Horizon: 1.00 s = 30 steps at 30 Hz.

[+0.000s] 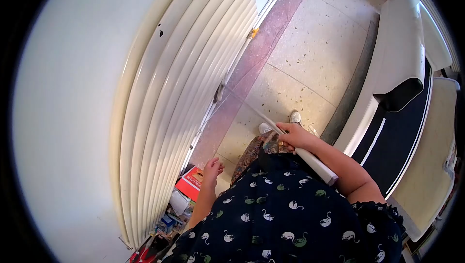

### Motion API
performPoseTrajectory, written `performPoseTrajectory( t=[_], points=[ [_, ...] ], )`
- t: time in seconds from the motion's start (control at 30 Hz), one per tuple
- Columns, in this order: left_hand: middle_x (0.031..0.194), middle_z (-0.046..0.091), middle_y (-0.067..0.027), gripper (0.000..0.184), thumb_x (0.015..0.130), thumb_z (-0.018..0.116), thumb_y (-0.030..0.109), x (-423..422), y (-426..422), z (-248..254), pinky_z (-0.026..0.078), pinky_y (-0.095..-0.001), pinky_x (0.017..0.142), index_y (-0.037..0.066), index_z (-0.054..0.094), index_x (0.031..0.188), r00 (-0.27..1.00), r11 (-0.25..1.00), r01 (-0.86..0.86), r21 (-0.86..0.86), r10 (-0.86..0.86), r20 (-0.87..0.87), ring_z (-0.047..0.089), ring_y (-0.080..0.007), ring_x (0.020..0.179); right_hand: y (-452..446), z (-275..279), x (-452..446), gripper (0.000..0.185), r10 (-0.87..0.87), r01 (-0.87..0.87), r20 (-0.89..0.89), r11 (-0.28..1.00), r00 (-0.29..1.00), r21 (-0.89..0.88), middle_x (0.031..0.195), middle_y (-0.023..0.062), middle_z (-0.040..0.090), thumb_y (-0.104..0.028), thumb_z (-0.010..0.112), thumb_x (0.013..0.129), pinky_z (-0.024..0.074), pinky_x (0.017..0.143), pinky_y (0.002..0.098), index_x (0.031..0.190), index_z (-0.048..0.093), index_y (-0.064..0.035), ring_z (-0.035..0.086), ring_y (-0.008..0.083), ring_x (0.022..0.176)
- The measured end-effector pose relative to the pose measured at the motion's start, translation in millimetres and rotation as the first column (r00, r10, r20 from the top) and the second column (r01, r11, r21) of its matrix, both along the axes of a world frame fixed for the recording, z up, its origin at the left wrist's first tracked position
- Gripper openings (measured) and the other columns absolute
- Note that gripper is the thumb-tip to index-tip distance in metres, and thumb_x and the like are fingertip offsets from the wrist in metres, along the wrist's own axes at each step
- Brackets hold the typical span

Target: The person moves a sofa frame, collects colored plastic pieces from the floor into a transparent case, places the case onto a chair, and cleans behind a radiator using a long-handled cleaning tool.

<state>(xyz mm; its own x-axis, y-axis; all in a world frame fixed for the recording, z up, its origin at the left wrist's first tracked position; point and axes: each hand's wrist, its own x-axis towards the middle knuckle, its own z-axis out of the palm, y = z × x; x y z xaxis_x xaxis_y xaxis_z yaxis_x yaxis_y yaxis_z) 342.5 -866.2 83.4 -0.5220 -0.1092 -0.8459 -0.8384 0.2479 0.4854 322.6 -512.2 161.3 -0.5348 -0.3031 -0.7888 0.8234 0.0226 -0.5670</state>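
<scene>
My right hand (293, 135) is closed round a long white stick (314, 162) with a thick, box-like lower part. The stick's thin shaft slants up and left, and its far end reaches a small grey head (220, 91) beside the radiator. My left hand (213, 167) hangs at the lower middle, fingers loosely curled and apart, with nothing seen in it. A red printed box or booklet (192, 182) lies just to its left.
A white ribbed radiator (179, 64) fills the left side. Tiled floor (310, 64) with a pinkish border runs beside it. On the right stands a white and black table-like unit (397, 132). Mixed items (167, 222) lie at the lower left. My shoes (295, 116) show below.
</scene>
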Motion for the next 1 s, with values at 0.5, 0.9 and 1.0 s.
performPoseTrajectory(
  t=[0.5,0.9,1.0],
  points=[
    [0.079,0.052,-0.008,0.034,0.075,0.048,0.015,17.9,-8.9,-1.3,0.044,-0.023,0.059,0.001,0.042,0.105,0.998,0.998,-0.052,0.026,0.051,0.028,0.054,-0.015,0.07,5.4,-34.0,-185.2,0.009,-0.264,0.275,-0.094,0.953,0.96,0.129,0.05,0.0082,0.041,-0.004,0.037,0.069,0.0348,0.031,0.0297,0.061,0.041,-0.0007,0.042,0.0164,0.037],
    [0.079,0.053,-0.0077,0.03,0.076,0.047,0.015,0.4,7.9,-19.7,0.044,-0.0235,0.059,0.001,0.044,0.103,1.0,0.998,0.001,0.067,-0.002,0.012,0.054,-0.015,0.068,21.9,-2.3,-180.5,0.016,0.143,-0.048,-0.268,0.941,0.953,0.334,0.055,0.0159,0.048,-0.002,0.039,0.069,0.0395,0.033,0.0331,0.055,0.046,0.0015,0.049,0.0189,0.041],
    [0.079,0.052,-0.0074,0.029,0.077,0.046,0.014,-15.1,16.8,-17.4,0.044,-0.0234,0.06,0.002,0.044,0.103,1.0,0.996,-0.01,0.085,0.012,-0.018,0.053,-0.0148,0.07,2.0,1.6,-199.0,0.019,0.135,-0.029,-0.231,0.91,0.964,0.413,0.067,0.0193,0.053,-0.006,0.04,0.069,0.0439,0.043,0.0365,0.06,0.053,0.0044,0.054,0.0246,0.051]
  ],
)
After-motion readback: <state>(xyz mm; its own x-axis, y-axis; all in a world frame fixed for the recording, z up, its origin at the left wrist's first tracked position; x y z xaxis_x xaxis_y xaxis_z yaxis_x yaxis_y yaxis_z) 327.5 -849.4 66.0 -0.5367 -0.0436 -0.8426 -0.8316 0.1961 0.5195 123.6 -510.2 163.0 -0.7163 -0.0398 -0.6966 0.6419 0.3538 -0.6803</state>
